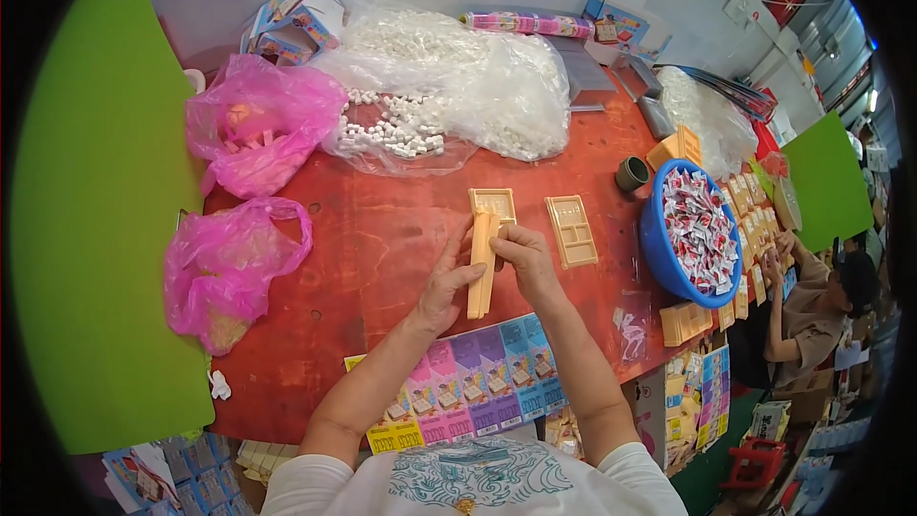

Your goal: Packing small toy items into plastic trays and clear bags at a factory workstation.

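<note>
Two tan trays lie flat at twelve and one o'clock; I see my left hand [449, 279] and right hand [523, 258] gripping an edge-up tray stack [480, 263], blue bowl [659, 239] full.

Bright, even daylight; I see soft shadows under the hands. Mild glare on the clear plastic bag [478, 76]. Fisheye bends edges; black vignette corners.

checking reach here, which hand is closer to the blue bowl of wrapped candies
Right. The right hand grips the tan tray stack on the side facing the blue bowl; the left hand holds it on the far side.
</note>
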Demonstrator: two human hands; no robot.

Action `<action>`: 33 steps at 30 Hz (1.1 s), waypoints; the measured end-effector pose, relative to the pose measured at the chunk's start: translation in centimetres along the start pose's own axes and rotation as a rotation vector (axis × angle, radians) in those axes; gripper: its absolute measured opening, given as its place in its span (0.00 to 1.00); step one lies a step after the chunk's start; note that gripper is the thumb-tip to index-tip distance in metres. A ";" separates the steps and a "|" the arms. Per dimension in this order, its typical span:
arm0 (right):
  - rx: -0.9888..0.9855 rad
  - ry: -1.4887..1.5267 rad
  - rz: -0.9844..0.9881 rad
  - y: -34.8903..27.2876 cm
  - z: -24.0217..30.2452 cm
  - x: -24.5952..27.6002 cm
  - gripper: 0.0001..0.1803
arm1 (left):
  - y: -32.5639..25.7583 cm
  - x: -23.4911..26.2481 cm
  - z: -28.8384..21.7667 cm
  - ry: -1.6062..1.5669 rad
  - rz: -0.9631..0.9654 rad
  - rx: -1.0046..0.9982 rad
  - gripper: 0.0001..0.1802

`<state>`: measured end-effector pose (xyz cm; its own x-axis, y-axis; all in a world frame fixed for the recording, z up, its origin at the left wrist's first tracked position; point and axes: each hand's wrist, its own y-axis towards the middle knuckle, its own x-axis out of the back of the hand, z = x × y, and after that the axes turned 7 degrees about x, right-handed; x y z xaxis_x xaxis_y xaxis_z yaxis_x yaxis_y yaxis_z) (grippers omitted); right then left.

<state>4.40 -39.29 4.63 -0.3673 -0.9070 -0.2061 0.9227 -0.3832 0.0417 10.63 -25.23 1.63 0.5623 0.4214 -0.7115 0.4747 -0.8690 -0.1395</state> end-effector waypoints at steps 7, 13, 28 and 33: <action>-0.001 -0.143 -0.033 -1.0 0.5 0.3 0.09 | -2.8 1.2 -0.7 -0.121 -0.127 -0.048 0.46; 0.372 -1.175 0.008 -3.0 1.3 -2.6 0.08 | -5.1 2.6 0.1 0.016 -0.148 -0.079 0.46; -0.040 -0.057 0.068 -4.1 0.2 -5.1 0.09 | -8.6 1.0 -0.9 -0.128 -0.117 -0.024 0.44; 0.033 -0.235 0.081 -5.0 0.7 -6.5 0.08 | -8.4 0.3 0.0 -0.037 -0.079 -0.034 0.46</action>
<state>2.09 -31.60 6.50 -0.3134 -0.9490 0.0326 0.9472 -0.3100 0.0815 6.80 -17.81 2.61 0.4971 0.4776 -0.7244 0.5395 -0.8240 -0.1730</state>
